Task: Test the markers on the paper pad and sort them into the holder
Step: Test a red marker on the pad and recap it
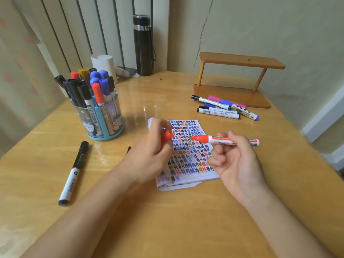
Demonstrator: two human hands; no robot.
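My right hand (236, 159) holds an uncapped red marker (210, 139) level above the paper pad (188, 151), tip pointing left. My left hand (149, 151) grips its red cap (166, 135), a short gap from the tip. The pad is covered with rows of black, blue, red and yellow hash marks. A blue and clear holder (101, 120) at the left is packed with several black, blue and red markers. A pile of several markers (223, 108) lies at the back right. One black-capped marker (73, 173) lies alone on the table's left.
A wooden two-tier shelf (236, 79) stands behind the marker pile. A black flask (143, 45) and a white paper roll (104, 64) stand at the back by the wall. A small dark object (128, 149) peeks out from behind my left wrist.
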